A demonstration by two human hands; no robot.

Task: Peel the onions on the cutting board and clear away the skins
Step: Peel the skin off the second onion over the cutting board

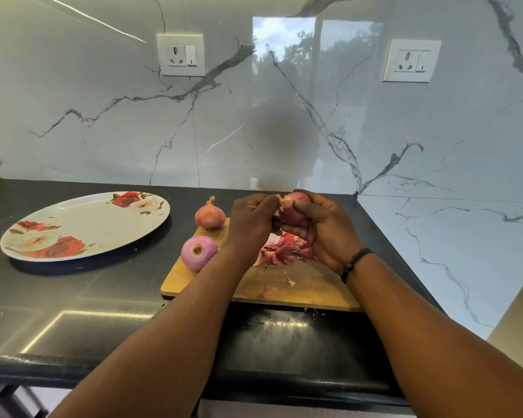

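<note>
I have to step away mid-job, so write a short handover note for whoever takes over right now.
Right hand holds the onion above the cutting board; left hand pinches its skin.
Peeled onion lies at the board's left edge; unpeeled onion at its far left corner.
Skins are piled on the board; the plate sits left.
Left: finish this onion, peel the last, clear skins.

There are three onions, one [293, 211] held in two hands, a left [251, 223] and a right [323, 233], one unpeeled [210, 216] and one peeled [198, 252], plus one cutting board [308, 289], one heap of skins [284, 251], one flowered plate [82, 226] and two wall sockets [181, 54] [411, 60].
</note>
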